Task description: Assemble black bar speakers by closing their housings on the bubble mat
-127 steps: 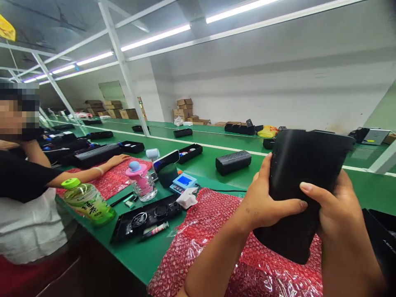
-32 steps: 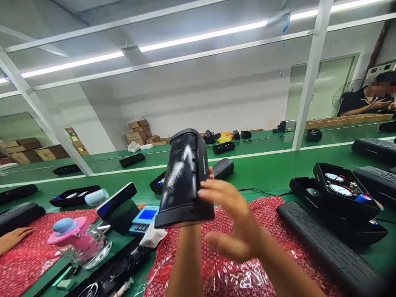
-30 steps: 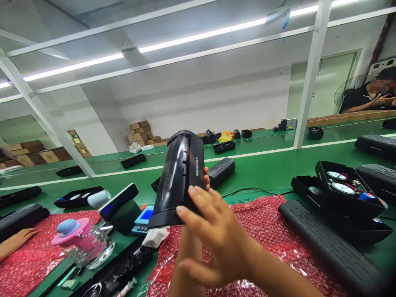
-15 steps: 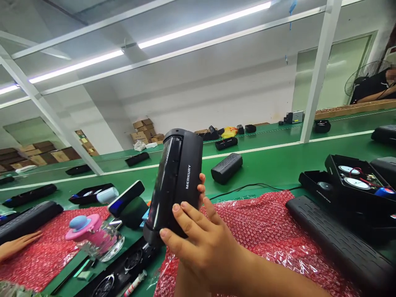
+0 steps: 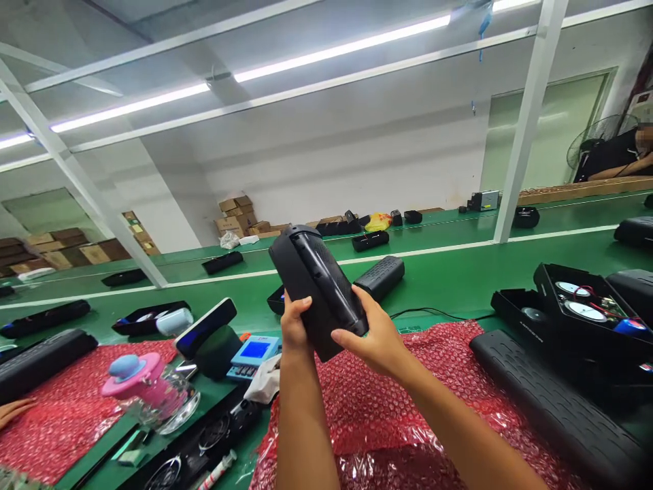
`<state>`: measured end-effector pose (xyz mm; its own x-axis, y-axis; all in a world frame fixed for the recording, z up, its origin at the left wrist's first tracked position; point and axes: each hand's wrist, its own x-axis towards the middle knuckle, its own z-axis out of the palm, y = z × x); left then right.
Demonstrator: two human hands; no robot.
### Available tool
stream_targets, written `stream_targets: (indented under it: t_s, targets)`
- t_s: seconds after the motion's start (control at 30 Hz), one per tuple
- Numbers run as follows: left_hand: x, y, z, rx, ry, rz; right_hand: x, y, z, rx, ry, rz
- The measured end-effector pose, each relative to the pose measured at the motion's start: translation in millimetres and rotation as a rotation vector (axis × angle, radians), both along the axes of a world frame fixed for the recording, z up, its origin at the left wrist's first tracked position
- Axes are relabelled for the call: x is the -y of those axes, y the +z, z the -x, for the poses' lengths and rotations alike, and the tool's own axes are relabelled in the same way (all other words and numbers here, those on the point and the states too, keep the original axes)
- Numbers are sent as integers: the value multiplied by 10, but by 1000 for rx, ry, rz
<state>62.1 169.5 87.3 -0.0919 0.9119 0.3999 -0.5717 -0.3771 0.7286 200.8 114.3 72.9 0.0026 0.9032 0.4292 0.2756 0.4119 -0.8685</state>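
Note:
A black speaker housing (image 5: 319,292) is held up, tilted, over the red bubble wrap (image 5: 398,401). My left hand (image 5: 296,325) grips its lower left side, thumb across the matte face. At the lower right end, my right hand (image 5: 375,333) holds it between thumb and fingers. The glossy, curved side with a mesh strip faces up and right. Behind it on the green surface lies another black speaker (image 5: 382,275). The lettering seen earlier is out of sight.
Open housings with white speaker cones (image 5: 586,310) and a long black cover (image 5: 551,395) lie right. Left are a pink-lidded jar (image 5: 153,391), a phone (image 5: 207,328), a blue device (image 5: 255,349) and an open speaker strip (image 5: 209,435). Another person's hand (image 5: 15,410) rests far left.
The housing has been turned and tipped left, hiding its lettering. My left hand now shows at its left side, and my right hand has moved to its lower right end. The other person's hand has slid left.

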Motion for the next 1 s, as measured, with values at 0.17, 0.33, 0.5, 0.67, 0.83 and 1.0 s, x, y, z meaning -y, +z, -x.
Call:
stream_targets:
  t_s: [0.17,0.33,0.5,0.67,0.83,1.0]
  targets:
    - [-46,-15,-57,-57,107,-25,-92,6,-160,-24,171,87]
    - [20,29,-122,-250,208,-40,-142,-4,-192,-150,330,143]
    - [153,81,-282,-399,273,-130,-208,-2,-253,-431,391,198]
    - [243,87,-370,-439,278,-209,-210,39,-337,-523,450,199]
    - [249,79,-400,-442,280,-211,-153,105,-333,-555,408,252]
    - [265,106,-426,-427,290,-217,-102,163,-329,-601,407,289]
